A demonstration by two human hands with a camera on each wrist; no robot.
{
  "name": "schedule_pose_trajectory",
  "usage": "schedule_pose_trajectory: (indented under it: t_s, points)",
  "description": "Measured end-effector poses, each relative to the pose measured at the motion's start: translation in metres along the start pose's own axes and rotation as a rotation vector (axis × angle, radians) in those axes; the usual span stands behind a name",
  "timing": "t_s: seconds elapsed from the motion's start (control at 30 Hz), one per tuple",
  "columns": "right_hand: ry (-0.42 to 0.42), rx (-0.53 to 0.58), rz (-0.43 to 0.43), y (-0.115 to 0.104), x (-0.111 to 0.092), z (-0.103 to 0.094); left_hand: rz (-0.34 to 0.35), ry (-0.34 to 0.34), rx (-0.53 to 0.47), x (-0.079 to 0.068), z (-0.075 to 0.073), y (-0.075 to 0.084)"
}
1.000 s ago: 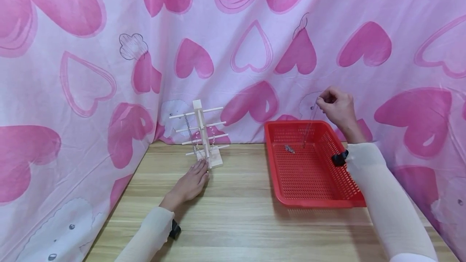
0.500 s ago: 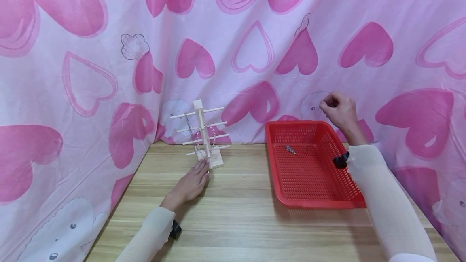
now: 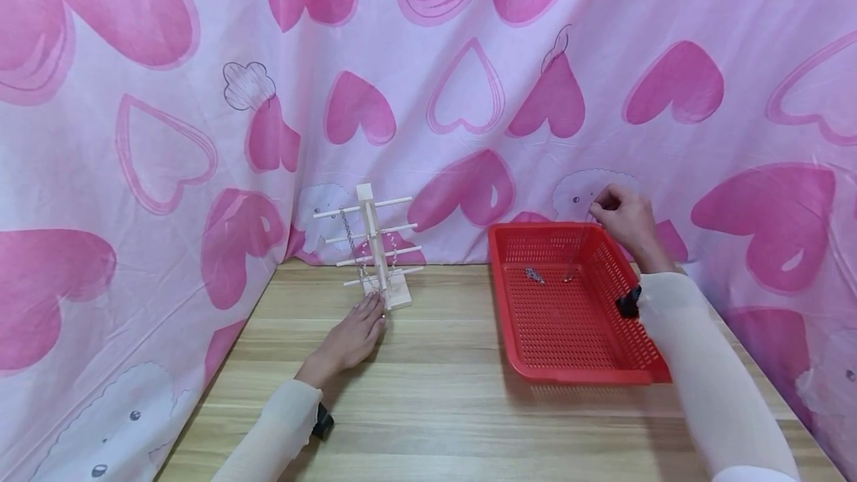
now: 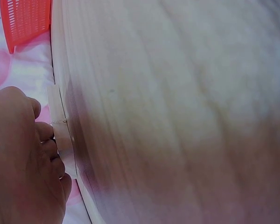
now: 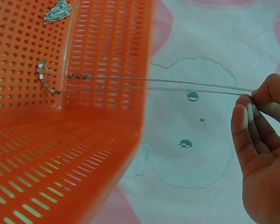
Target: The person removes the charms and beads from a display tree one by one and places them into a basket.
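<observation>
My right hand (image 3: pixel 626 220) pinches a thin chain necklace (image 5: pixel 77 76) between thumb and forefinger, above the back right of a red plastic basket (image 3: pixel 512 352). Two strands hang down from the fingertips; in the right wrist view the lower end shows small beads near the basket floor. Whether it touches the floor I cannot tell. My left hand (image 3: pixel 351 332) rests with fairly straight fingers on the base of a pale wooden stand (image 3: pixel 373 235) with several crossbars. Several chains (image 3: pixel 347 229) hang from those bars. A fine chain (image 4: pixel 59 122) lies by the left fingertips.
A small heap of silver chain (image 3: pixel 533 275) lies on the basket's floor. The wooden table (image 3: pixel 428 422) stretches between stand and basket. Behind and on both sides hangs a pink heart-patterned cloth (image 3: pixel 462 199), close behind the stand and basket.
My right hand has gone slightly right and then down, lowering the necklace into the basket. My left hand and the stand have stayed in place.
</observation>
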State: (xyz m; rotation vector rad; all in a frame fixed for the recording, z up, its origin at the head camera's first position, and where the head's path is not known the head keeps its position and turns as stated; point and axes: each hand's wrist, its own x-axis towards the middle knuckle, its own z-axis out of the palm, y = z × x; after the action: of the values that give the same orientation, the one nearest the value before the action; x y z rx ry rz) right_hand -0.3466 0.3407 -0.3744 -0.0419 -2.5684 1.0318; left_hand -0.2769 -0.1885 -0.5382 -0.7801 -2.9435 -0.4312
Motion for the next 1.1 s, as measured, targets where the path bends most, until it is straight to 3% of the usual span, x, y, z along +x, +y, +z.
schedule_pose_trajectory:
  t_s: [0.27, 0.57, 1.1]
  points:
    - [-0.049, -0.069, -0.05, 0.009, 0.003, 0.012, -0.027, -0.043, 0.029, 0.0, -0.004, 0.003]
    - [-0.176, -0.052, 0.006, 0.019, -0.001, 0.023, -0.007, -0.015, 0.005, 0.0, 0.002, -0.003]
    - [-0.309, -0.115, 0.04, 0.03, -0.003, 0.047, -0.029, -0.048, 0.022, 0.001, -0.003, 0.001]
